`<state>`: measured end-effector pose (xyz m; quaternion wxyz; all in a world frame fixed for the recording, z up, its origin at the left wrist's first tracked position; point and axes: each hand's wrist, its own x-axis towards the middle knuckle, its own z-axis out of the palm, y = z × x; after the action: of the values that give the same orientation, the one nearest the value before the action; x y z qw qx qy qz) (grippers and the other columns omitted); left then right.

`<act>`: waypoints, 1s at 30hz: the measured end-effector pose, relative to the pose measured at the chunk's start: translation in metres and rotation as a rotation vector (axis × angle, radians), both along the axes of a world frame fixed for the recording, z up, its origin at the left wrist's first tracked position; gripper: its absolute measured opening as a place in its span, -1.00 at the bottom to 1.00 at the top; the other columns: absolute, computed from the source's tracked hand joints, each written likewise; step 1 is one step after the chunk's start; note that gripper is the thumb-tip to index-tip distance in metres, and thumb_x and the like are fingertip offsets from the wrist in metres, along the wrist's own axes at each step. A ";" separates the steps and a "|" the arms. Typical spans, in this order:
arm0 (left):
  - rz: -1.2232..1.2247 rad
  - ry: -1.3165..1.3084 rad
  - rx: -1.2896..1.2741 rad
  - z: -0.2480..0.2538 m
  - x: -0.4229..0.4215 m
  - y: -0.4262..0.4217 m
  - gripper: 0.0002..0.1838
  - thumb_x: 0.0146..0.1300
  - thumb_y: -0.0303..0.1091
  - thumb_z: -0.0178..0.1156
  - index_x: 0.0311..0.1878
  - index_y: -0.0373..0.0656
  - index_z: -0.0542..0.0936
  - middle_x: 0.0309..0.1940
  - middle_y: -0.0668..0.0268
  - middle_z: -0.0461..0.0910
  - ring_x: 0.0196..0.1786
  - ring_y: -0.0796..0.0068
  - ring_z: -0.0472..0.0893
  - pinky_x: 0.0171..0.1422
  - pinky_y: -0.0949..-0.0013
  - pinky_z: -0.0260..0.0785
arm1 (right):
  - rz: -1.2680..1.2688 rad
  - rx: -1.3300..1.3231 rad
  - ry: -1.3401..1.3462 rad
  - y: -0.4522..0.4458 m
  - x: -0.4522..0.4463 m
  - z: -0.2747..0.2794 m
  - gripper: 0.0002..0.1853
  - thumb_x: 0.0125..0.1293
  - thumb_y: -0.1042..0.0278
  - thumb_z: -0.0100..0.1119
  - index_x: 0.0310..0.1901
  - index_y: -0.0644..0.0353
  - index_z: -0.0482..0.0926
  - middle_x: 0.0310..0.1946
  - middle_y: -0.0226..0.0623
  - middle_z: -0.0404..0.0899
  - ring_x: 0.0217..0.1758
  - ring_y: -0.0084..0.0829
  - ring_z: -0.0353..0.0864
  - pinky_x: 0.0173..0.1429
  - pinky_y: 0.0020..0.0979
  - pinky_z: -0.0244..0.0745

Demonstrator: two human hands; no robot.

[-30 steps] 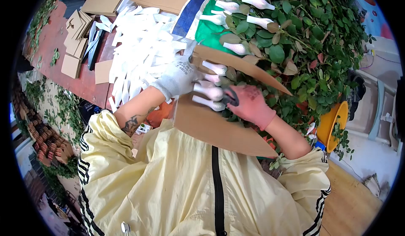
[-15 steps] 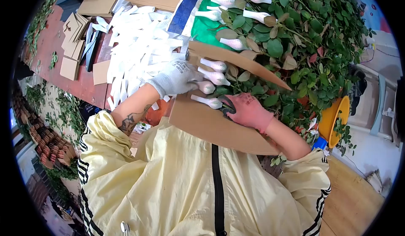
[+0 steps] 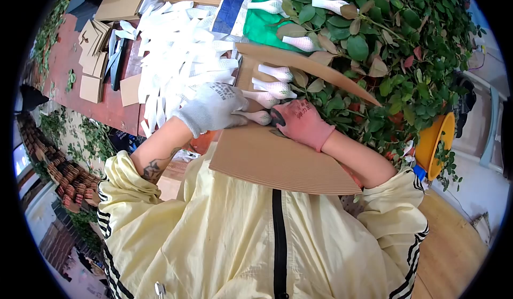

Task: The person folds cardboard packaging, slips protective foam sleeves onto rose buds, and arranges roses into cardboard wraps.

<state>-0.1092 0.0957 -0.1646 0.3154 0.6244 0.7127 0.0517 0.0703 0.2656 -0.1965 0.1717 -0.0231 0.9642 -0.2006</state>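
My left hand [image 3: 214, 106], in a white knit glove, has its fingers closed around the tip of a rose bud [image 3: 259, 117] in a white foam net sleeve. Close against that bud, my right hand [image 3: 302, 123], in a pink glove with dark fingertips, is closed on the rose's stem, which is mostly hidden. More sleeved rose buds [image 3: 278, 89] lie just above, side by side on brown cardboard [image 3: 283, 157]. The cardboard's far flap [image 3: 315, 70] stands raised behind them.
A heap of white net sleeves [image 3: 176, 58] covers the table to the left. Leafy rose stems [image 3: 395, 47] fill the right side. Also there are small cardboard pieces [image 3: 92, 87], a black-handled tool [image 3: 116, 66], and a yellow bucket [image 3: 438, 144] at right.
My right hand has moved left and up, bringing its rose against the other buds. My left hand has shifted down and its fingers now meet that bud's sleeve.
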 end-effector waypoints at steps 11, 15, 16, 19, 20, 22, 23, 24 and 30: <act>-0.103 -0.076 0.207 -0.031 -0.009 -0.005 -0.86 0.08 -0.27 0.16 -0.34 -0.08 0.59 -0.37 0.23 0.56 -0.25 0.16 0.56 -0.14 0.21 0.40 | -0.063 0.026 0.158 -0.010 0.002 -0.025 -0.73 0.22 0.10 0.07 -0.23 0.12 0.51 -0.34 -0.07 0.56 -0.22 -0.10 0.56 -0.10 -0.12 0.43; -0.117 -0.003 0.172 -0.031 -0.019 -0.013 -0.87 0.07 -0.28 0.16 -0.36 -0.10 0.59 -0.38 0.22 0.56 -0.25 0.15 0.56 -0.12 0.19 0.39 | -0.017 0.011 -0.114 -0.008 -0.010 -0.008 -0.70 0.12 0.19 0.08 -0.14 0.15 0.51 -0.17 -0.13 0.56 -0.07 -0.16 0.55 0.03 -0.18 0.41; -0.071 0.063 0.126 -0.023 -0.022 -0.015 -0.87 0.06 -0.31 0.17 -0.33 -0.10 0.61 -0.37 0.24 0.56 -0.24 0.16 0.56 -0.11 0.19 0.39 | -0.017 -0.014 -0.179 -0.007 -0.013 -0.007 -0.69 0.13 0.18 0.06 -0.14 0.16 0.51 -0.13 -0.14 0.56 -0.02 -0.16 0.54 0.07 -0.18 0.39; 0.026 0.143 0.188 -0.004 -0.032 -0.020 -0.83 0.05 -0.37 0.19 -0.26 -0.11 0.63 -0.36 0.26 0.56 -0.20 0.20 0.57 -0.10 0.20 0.39 | -0.040 -0.033 -0.070 -0.007 -0.007 -0.009 -0.70 0.16 0.18 0.04 -0.14 0.15 0.51 -0.12 -0.13 0.55 -0.02 -0.17 0.53 0.08 -0.18 0.37; 0.029 0.152 0.188 0.006 -0.030 -0.015 -0.83 0.05 -0.37 0.19 -0.26 -0.11 0.63 -0.36 0.26 0.56 -0.20 0.20 0.57 -0.10 0.20 0.39 | -0.036 -0.033 -0.062 -0.008 -0.008 -0.008 -0.70 0.16 0.18 0.04 -0.14 0.15 0.51 -0.12 -0.13 0.55 -0.02 -0.17 0.53 0.08 -0.18 0.37; 0.042 -0.029 0.226 0.020 -0.018 -0.002 -0.78 0.07 -0.37 0.19 -0.17 -0.08 0.64 -0.30 0.26 0.59 -0.17 0.19 0.57 -0.09 0.21 0.40 | -0.071 0.013 -0.114 -0.010 -0.009 -0.001 -0.71 0.18 0.17 0.03 -0.14 0.15 0.51 -0.11 -0.13 0.54 -0.03 -0.18 0.53 0.07 -0.20 0.37; 0.019 -0.207 0.163 0.016 -0.012 0.002 -0.73 0.10 -0.31 0.19 -0.09 -0.06 0.62 -0.19 0.24 0.61 -0.13 0.19 0.58 -0.06 0.23 0.41 | -0.059 0.021 -0.105 -0.010 -0.007 -0.004 -0.71 0.18 0.17 0.03 -0.14 0.15 0.51 -0.11 -0.13 0.54 -0.03 -0.18 0.53 0.07 -0.20 0.37; -0.027 -0.219 0.026 0.013 -0.005 0.011 -0.71 0.14 -0.25 0.17 -0.06 -0.04 0.62 -0.13 0.25 0.61 -0.11 0.19 0.58 -0.01 0.24 0.40 | -0.046 0.044 0.034 -0.010 -0.001 -0.011 -0.73 0.14 0.15 0.10 -0.19 0.12 0.52 -0.20 -0.13 0.54 -0.08 -0.17 0.54 0.01 -0.18 0.40; -0.097 -0.194 -0.081 -0.010 0.001 0.009 -0.62 0.23 -0.02 0.04 0.04 0.09 0.60 -0.05 0.26 0.61 -0.04 0.19 0.58 0.12 0.23 0.36 | -0.062 0.186 0.160 0.003 -0.002 0.021 -0.72 0.12 0.16 0.18 -0.18 0.08 0.48 -0.40 -0.30 0.54 -0.44 -0.25 0.59 -0.35 -0.26 0.49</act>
<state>-0.1080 0.1048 -0.1747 0.4102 0.6369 0.6492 0.0679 0.0678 0.2685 -0.1756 0.0891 0.0067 0.9895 -0.1132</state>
